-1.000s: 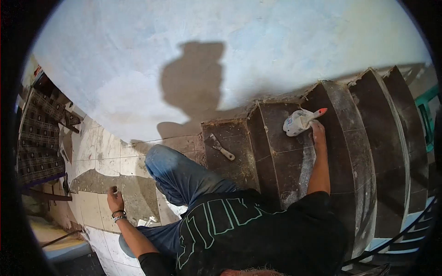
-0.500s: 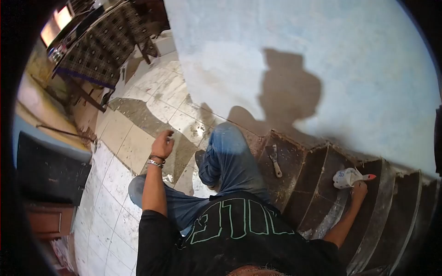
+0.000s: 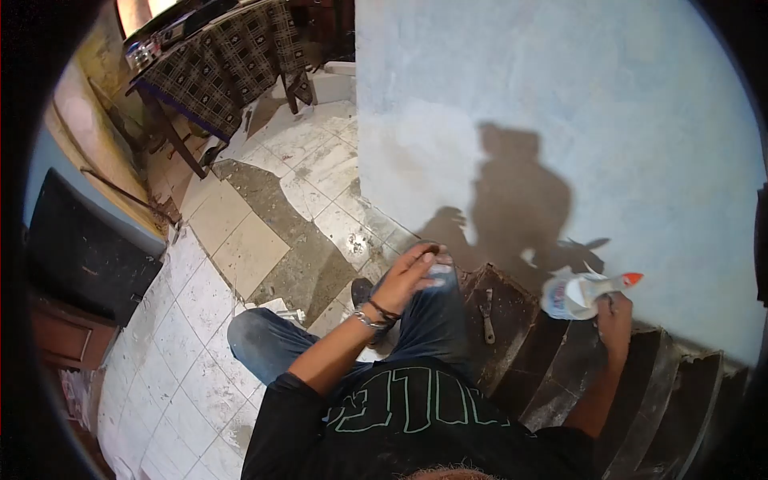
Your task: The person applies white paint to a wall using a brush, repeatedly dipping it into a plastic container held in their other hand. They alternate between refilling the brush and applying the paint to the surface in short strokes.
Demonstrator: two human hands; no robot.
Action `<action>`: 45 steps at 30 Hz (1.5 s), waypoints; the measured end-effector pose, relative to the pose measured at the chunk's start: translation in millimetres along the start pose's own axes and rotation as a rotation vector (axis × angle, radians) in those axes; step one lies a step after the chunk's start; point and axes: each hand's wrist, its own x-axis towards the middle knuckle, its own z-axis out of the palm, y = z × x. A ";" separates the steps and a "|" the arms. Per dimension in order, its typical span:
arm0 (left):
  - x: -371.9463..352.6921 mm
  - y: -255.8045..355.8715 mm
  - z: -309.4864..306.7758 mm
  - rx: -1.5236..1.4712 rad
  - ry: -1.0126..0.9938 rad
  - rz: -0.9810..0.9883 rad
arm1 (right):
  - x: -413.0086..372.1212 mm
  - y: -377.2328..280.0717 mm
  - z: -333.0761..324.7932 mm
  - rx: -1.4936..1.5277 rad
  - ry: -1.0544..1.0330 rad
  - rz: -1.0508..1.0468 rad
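My right hand (image 3: 614, 314) is closed at the rim of a cut-down white plastic container (image 3: 564, 298), held above the dark stairs beside the wall. A brush (image 3: 612, 284) with an orange-tipped handle rests in the container, its bristles hidden inside. Over my raised knee is my left hand (image 3: 410, 278), its fingers apart and loosely bent, with whitish fingertips and nothing visible in it. A putty knife (image 3: 487, 318) lies on the step between my knee and the container.
Dark stairs (image 3: 520, 352) run down along the right, beside a pale blue wall (image 3: 640, 160). White floor tiles (image 3: 176, 352) border a bare cement patch (image 3: 296, 260). A cloth-covered table (image 3: 216, 72) stands at the back left, and a black panel (image 3: 84, 272) at the left.
My left hand has moved right, from beside my knee to above it. My right hand has lifted the container with the brush up and left, closer to the wall. The view has shifted slightly.
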 end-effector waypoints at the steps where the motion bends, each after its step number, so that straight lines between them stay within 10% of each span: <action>1: 3.0 -4.0 7.7 -0.120 -0.015 -0.037 | 8.3 -12.5 13.8 0.010 -0.014 -0.165; 6: -9.9 -2.3 15.7 -0.429 -0.050 -0.128 | 27.4 -112.9 96.5 0.219 -0.305 -0.640; 11: -49.0 5.8 -18.7 -0.625 0.055 -0.138 | 16.3 -181.3 169.2 -0.087 -0.540 -0.669; 21: -78.7 -37.3 -94.0 -0.703 0.292 -0.104 | 0.2 -187.7 250.0 0.694 -0.734 -0.801; 25: -72.1 -46.4 -97.1 -0.776 0.306 -0.048 | -9.8 -204.5 234.9 0.221 -0.740 -1.084; 32: -77.6 -33.1 -96.1 -0.791 0.326 0.045 | 1.1 -192.0 244.9 0.752 -0.549 -0.661; 45: -74.9 -33.3 -112.2 -0.656 0.499 0.236 | 8.8 -225.3 242.6 0.640 -0.397 -0.543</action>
